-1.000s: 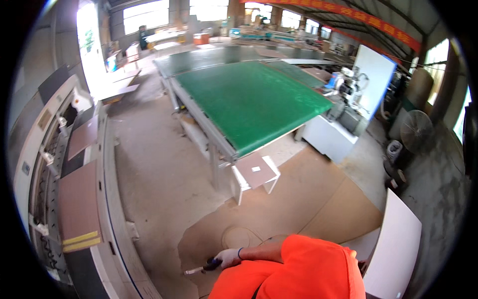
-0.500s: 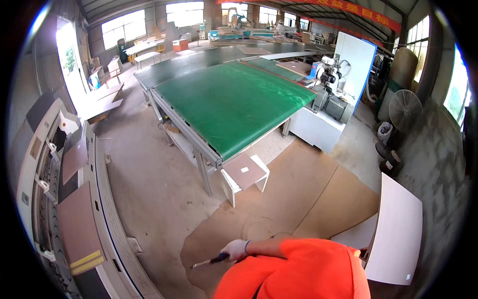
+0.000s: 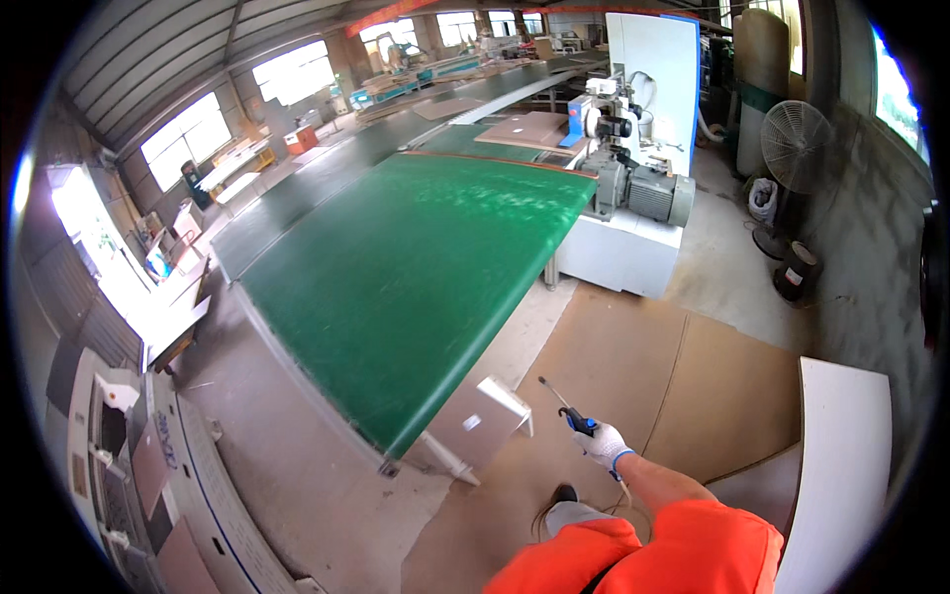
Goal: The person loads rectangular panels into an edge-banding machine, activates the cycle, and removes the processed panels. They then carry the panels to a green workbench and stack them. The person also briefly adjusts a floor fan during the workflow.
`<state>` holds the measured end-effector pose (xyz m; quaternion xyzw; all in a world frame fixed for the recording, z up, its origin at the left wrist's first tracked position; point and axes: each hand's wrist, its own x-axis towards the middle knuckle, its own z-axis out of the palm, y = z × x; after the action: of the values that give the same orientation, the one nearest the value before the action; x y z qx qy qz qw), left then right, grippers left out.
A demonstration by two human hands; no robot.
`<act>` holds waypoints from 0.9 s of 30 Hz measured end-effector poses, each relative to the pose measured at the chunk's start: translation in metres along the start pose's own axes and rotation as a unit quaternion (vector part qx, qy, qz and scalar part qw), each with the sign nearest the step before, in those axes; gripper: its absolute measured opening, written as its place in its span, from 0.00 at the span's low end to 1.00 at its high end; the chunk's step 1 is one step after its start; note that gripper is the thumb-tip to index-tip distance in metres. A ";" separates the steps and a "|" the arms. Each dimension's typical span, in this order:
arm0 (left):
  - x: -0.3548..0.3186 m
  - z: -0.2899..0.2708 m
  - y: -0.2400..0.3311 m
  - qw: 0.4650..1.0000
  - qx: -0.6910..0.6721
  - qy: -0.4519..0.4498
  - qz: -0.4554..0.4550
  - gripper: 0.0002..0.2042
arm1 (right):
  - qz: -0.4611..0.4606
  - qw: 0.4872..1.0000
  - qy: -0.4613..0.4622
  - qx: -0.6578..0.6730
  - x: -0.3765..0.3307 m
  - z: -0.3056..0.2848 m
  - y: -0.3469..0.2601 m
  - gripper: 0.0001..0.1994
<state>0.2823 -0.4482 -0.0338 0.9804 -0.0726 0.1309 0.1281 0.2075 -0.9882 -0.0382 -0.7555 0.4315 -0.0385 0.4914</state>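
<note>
My right hand (image 3: 604, 445), in a white glove, is shut on a blue-handled air blow gun (image 3: 577, 420). Its thin metal nozzle points up and left toward the near corner of a long green-topped conveyor table (image 3: 416, 267). The hand hovers over brown sheets (image 3: 633, 366) lying on the floor. Just left of the nozzle, a small white panel piece (image 3: 480, 421) stands under the table's edge. My orange sleeve, a grey trouser leg and a dark shoe (image 3: 565, 492) show at the bottom. My left hand is out of view.
A white and grey machine with motors (image 3: 633, 198) stands at the table's far right. A pedestal fan (image 3: 797, 139) and a black bucket (image 3: 797, 272) are by the right wall. A white board (image 3: 841, 465) lies at right, and a long machine (image 3: 148, 475) lines the left.
The view has swung right and closer to the green table. My right hand has lifted the blow gun; its nozzle now points up toward the table instead of left along the floor.
</note>
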 end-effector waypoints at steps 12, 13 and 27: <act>0.448 0.117 0.535 0.854 -0.306 0.014 0.420 0.21 | 0.105 0.950 0.200 0.217 0.142 -0.165 0.056 0.18; 0.484 0.134 0.578 0.853 -0.287 0.009 0.436 0.21 | 0.123 0.940 0.214 0.236 0.143 -0.172 0.055 0.18; 0.966 0.474 1.138 0.917 -0.233 -0.022 0.323 0.25 | 0.244 0.929 0.206 0.189 0.465 -0.291 0.015 0.14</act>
<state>1.1173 -1.7701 0.0544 0.8484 -0.4169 0.1234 0.3020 0.3484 -1.5170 -0.0700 -0.4955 0.6790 -0.1532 0.5196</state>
